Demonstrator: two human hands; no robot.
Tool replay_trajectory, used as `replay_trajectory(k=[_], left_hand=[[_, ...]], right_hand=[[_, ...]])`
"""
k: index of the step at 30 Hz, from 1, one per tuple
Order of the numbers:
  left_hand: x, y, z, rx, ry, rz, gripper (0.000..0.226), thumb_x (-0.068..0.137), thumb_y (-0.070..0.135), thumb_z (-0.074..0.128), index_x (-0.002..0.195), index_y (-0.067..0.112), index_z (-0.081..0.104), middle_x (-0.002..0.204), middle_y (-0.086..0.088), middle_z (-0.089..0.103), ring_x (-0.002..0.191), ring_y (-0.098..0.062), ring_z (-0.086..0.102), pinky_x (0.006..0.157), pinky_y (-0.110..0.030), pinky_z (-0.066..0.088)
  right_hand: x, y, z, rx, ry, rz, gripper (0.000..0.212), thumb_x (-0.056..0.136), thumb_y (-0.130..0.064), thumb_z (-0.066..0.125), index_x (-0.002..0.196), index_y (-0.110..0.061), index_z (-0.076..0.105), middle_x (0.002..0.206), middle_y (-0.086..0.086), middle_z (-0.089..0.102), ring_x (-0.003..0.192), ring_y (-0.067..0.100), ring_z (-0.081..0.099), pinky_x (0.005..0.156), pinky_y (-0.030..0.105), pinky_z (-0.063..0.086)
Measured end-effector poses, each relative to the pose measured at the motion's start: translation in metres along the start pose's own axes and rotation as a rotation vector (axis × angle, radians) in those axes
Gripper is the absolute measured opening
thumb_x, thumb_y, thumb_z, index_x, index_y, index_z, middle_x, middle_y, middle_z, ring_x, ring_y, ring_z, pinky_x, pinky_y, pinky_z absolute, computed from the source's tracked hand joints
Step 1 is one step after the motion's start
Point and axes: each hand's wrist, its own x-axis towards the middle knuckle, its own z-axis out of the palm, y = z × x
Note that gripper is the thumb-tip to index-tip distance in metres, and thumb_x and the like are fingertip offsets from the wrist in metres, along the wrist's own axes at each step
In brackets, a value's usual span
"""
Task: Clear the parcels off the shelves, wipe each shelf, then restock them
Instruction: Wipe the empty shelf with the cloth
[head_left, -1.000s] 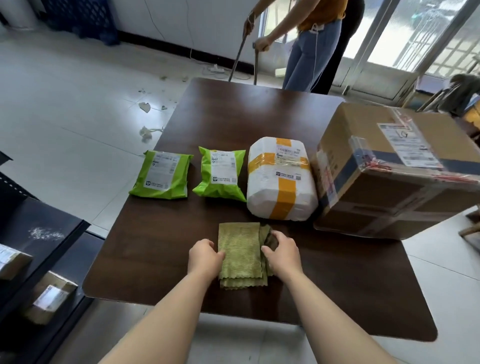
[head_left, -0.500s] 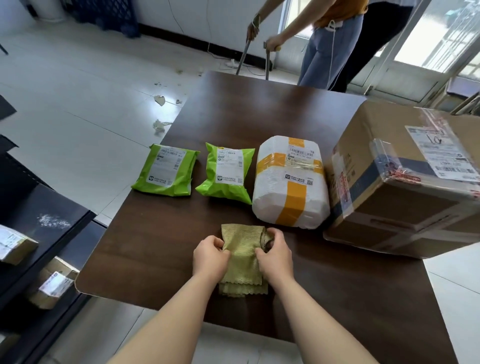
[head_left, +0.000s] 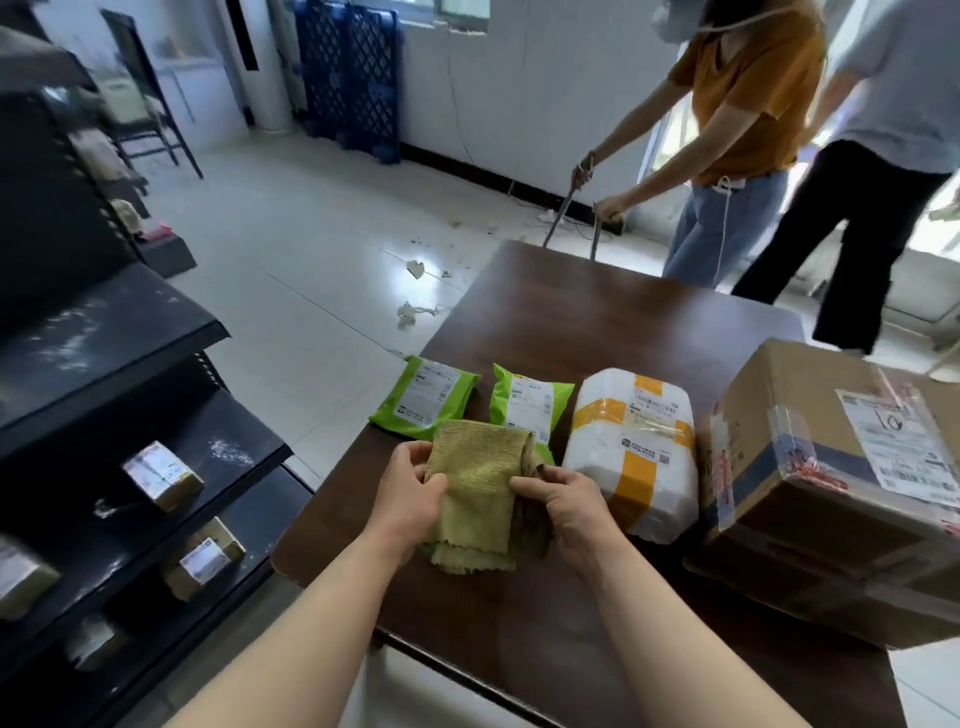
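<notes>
Cloth (head_left: 470, 483), seeming soft, light and floppy, is hanging over the near part of the desk (head_left: 571, 322); the left hand (head_left: 410, 499) is pinching its left edge, the right hand (head_left: 566, 506) its folded right side.

Cardboard box (head_left: 826, 525) — white shipping label (head_left: 904, 441) on its top bears a handwritten "10"; printed lines and barcode too small to read. White parcel (head_left: 631, 457), first green mailer (head_left: 423, 397), second green mailer (head_left: 527, 402) — printed labels present, text blurred, illegible.
</notes>
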Motion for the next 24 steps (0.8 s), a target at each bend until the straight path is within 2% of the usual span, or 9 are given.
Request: replay_trajectory(k=[2,4,6,8,11,15,18,22,24], left_hand=[[-0.004,0.010,-0.016,-0.076,-0.018,-0.009,0.037,0.090,0.002,0.054,0.122,0.020,0.050,0.111,-0.003,0.064,0.103,-0.018,0.064,0.087,-0.040,0.055],[-0.013,0.019,-0.038,-0.178,-0.018,0.014,0.034,0.089,-0.003,0.054,0.114,0.020,0.057,0.104,-0.002,0.069,0.097,-0.018,0.067,0.079,-0.034,0.057],[-0.023,0.029,-0.057,-0.256,-0.004,0.043,0.028,0.087,-0.002,0.059,0.104,0.020,0.063,0.094,0.000,0.074,0.088,-0.016,0.071,0.070,-0.025,0.057],[-0.030,0.035,-0.074,-0.290,0.062,0.064,0.020,0.088,0.005,0.064,0.102,0.018,0.064,0.093,0.000,0.074,0.087,-0.014,0.071,0.068,-0.022,0.056],[-0.039,0.041,-0.102,-0.265,0.223,0.056,0.018,0.089,0.010,0.064,0.106,0.015,0.061,0.099,-0.005,0.071,0.089,-0.019,0.069,0.073,-0.031,0.057],[-0.054,0.049,-0.134,-0.264,0.279,0.104,0.015,0.092,0.010,0.058,0.107,0.013,0.057,0.096,-0.007,0.069,0.077,-0.017,0.070,0.057,-0.028,0.055],[-0.068,0.055,-0.161,-0.331,0.293,0.118,0.011,0.096,0.018,0.054,0.106,0.012,0.056,0.091,-0.009,0.069,0.073,-0.019,0.069,0.057,-0.033,0.057],[-0.085,0.056,-0.206,-0.412,0.349,0.110,0.022,0.098,0.028,0.052,0.107,0.009,0.057,0.095,-0.014,0.070,0.079,-0.026,0.072,0.060,-0.037,0.057],[-0.098,0.052,-0.235,-0.414,0.408,0.123,0.025,0.094,0.032,0.057,0.104,0.010,0.060,0.094,-0.012,0.071,0.080,-0.025,0.072,0.061,-0.038,0.057]], right_hand=[[-0.003,-0.014,0.010,0.001,-0.046,-0.016,0.023,0.078,0.002,0.074,0.097,-0.007,0.064,0.082,0.013,0.074,0.075,0.023,0.072,0.065,0.034,0.059],[-0.011,-0.029,0.032,-0.056,-0.087,-0.066,0.027,0.082,-0.002,0.072,0.107,-0.005,0.063,0.090,0.015,0.073,0.082,0.024,0.070,0.076,0.037,0.059],[-0.017,-0.037,0.055,-0.105,-0.133,-0.130,0.028,0.085,-0.004,0.070,0.111,-0.006,0.061,0.091,0.013,0.072,0.082,0.022,0.070,0.077,0.035,0.058],[-0.024,-0.044,0.080,-0.127,-0.180,-0.183,0.024,0.085,-0.009,0.070,0.108,-0.009,0.063,0.090,0.013,0.073,0.081,0.023,0.071,0.076,0.037,0.059],[-0.035,-0.051,0.118,-0.191,-0.254,-0.256,0.016,0.086,-0.018,0.071,0.102,-0.015,0.065,0.091,0.012,0.074,0.086,0.027,0.071,0.082,0.042,0.058],[-0.057,-0.053,0.166,-0.228,-0.398,-0.307,0.012,0.088,-0.016,0.069,0.099,-0.013,0.067,0.087,0.010,0.074,0.080,0.022,0.072,0.070,0.033,0.058],[-0.080,-0.049,0.202,-0.299,-0.543,-0.322,0.012,0.089,-0.013,0.067,0.101,-0.009,0.068,0.081,0.005,0.075,0.072,0.016,0.072,0.061,0.024,0.055],[-0.104,-0.042,0.247,-0.454,-0.646,-0.374,0.012,0.092,-0.016,0.062,0.098,-0.016,0.073,0.091,0.008,0.075,0.086,0.025,0.070,0.081,0.038,0.057],[-0.117,-0.036,0.274,-0.520,-0.693,-0.394,0.015,0.094,-0.016,0.059,0.097,-0.019,0.074,0.093,0.008,0.074,0.083,0.023,0.069,0.081,0.041,0.056]])
